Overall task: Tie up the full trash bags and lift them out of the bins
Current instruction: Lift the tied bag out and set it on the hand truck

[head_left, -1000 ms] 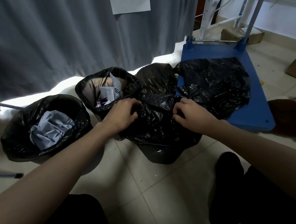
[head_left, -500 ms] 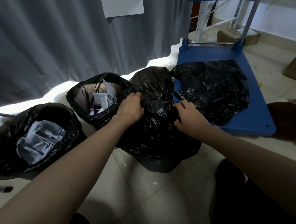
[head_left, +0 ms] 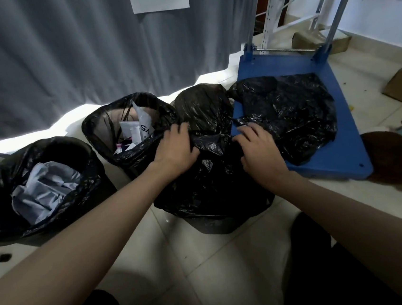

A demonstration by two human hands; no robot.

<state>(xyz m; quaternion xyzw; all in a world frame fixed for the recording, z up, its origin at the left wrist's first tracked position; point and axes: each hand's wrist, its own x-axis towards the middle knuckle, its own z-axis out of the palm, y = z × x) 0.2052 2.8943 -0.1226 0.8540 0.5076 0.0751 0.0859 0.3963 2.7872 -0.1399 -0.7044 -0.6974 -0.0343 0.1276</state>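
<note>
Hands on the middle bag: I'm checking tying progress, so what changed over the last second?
The left hand slid toward the right hand, bunching the middle bag between them; both grip its plastic. No knot shows. The two open bags and the bag on the blue cart stayed put.

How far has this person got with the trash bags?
Done: one closed bag already lies on the blue cart. In hand: the left hand and right hand gather the top of the middle bag, which still sits in its bin. Left: two open bags, the paper one and the rear one, untied.
</note>
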